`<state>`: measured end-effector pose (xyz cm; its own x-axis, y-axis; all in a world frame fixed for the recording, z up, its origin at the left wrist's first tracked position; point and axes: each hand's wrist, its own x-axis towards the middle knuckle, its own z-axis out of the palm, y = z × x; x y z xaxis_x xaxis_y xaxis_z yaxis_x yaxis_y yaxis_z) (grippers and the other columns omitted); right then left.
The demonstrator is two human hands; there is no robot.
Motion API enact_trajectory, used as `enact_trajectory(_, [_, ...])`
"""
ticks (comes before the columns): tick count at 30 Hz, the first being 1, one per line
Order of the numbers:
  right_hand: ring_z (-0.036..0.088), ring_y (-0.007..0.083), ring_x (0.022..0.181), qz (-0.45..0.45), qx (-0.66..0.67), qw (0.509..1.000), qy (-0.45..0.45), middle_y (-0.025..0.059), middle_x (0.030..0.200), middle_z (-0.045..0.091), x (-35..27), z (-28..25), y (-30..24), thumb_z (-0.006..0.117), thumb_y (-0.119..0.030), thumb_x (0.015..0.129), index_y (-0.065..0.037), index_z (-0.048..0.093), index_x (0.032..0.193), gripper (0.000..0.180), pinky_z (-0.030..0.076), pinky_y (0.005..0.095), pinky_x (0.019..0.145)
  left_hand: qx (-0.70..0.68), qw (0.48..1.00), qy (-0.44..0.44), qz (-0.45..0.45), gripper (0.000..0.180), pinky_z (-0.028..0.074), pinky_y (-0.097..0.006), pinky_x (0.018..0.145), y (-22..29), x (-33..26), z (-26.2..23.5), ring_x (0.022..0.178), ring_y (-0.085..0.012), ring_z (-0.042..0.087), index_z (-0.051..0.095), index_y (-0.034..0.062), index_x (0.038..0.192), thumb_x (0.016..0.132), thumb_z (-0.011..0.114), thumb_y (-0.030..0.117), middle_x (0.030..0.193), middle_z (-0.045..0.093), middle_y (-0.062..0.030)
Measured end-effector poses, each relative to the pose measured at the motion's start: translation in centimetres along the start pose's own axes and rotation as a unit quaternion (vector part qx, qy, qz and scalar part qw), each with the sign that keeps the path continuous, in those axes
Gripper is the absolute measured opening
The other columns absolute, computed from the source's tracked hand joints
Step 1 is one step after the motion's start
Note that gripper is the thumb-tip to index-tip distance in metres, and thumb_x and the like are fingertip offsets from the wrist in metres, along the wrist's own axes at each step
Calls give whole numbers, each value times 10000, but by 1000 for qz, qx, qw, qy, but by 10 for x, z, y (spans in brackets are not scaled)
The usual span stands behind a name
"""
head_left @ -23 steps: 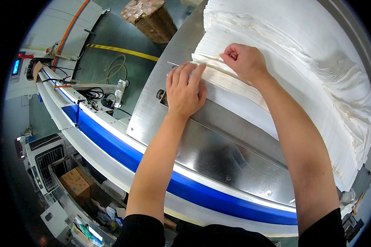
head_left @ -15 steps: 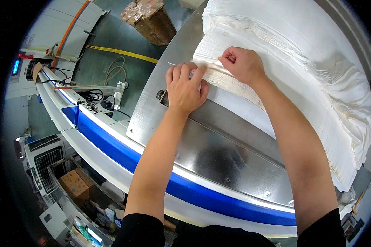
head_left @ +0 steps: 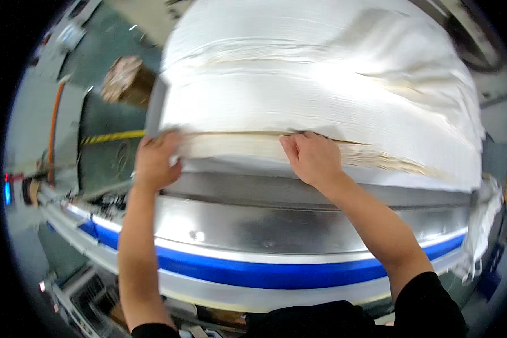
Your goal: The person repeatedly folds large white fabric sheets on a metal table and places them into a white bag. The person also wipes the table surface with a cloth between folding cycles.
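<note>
Swung round since the earlier frame, with the big white stack (head_left: 321, 96) now spread level across the top of the view instead of slanting into the right corner; hands moved well apart, where before they worked side by side at one corner. Left hand (head_left: 155, 160) now at the stack's left end, fingers curled over the edge of the lower layers, pinching a few plies as far as can be told, though blur hides the exact hold. Right hand (head_left: 312, 160) near the middle of the front edge, fingertips (head_left: 293, 141) pushed into a seam between layers, thumb side down, not closed round anything. Stack resting on the steel table (head_left: 298, 225) with a blue band (head_left: 253, 273) along its near edge. Judged from the seam: separation of a lower bundle only begun, opened at the left and centre, still closed toward the right; nothing lifted clear yet. Beyond the table, a brown wrapped bundle (head_left: 124, 79) on the floor.
</note>
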<state>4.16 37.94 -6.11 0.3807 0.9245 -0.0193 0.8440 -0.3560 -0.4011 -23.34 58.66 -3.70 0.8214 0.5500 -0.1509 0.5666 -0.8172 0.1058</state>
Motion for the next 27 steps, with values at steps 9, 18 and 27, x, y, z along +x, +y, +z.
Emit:
enact_trajectory(9, [630,327,648,181,-165,964,103,156,622,636,-137,-114,318,378,-419,962,-75,675,622,568,417,494,858,323,896,-280,-118,291,476,-425,851,68,71,4,974,-258,626,657,129,1029,740,640,156,996,650,-74])
enact_trajectory(18, [646,284,753,223,-261,938,38,128,699,664,-235,-211,532,377,-369,971,-79,685,766,470,322,476,1032,308,927,-179,-115,103,506,-391,742,-17,44,40,851,-316,636,652,32,901,837,572,43,854,640,-158])
enact_trajectory(27, [636,237,951,205,-474,844,-147,84,996,669,-341,-294,710,386,-219,949,-171,591,1150,291,395,498,987,289,920,-156,-215,98,482,-445,730,-77,35,78,856,-363,600,615,-5,865,770,614,16,876,631,-178])
